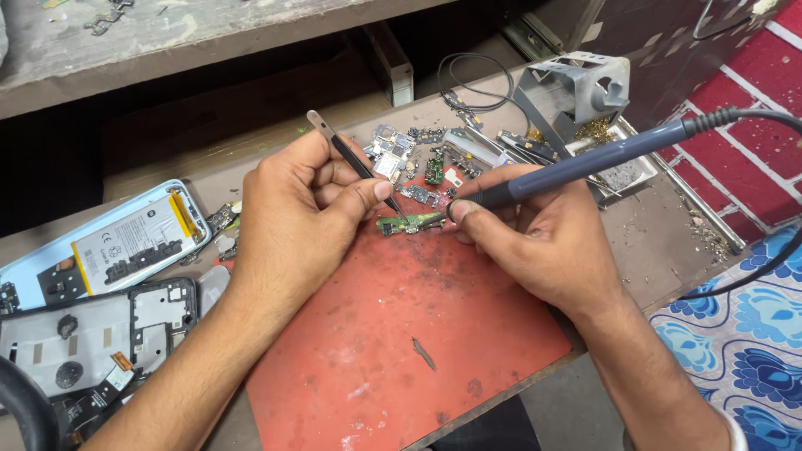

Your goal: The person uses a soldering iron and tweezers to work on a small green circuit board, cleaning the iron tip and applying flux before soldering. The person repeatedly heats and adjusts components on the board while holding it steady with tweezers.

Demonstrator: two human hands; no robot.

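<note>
My left hand (305,209) pinches black tweezers (351,154), whose tips press down on a small green circuit board (409,223) at the far edge of a red work mat (393,334). My right hand (535,238) grips a blue-grey soldering iron (585,167) like a pen. Its tip meets the right end of the same board. The iron's cable runs off to the right.
An opened light-blue phone with its battery (117,242) and a black phone frame (100,334) lie at left. Several loose small boards and parts (418,159) lie behind the mat. A soldering iron stand (585,92) and metal tray sit at right. A patterned blue cloth (743,334) lies lower right.
</note>
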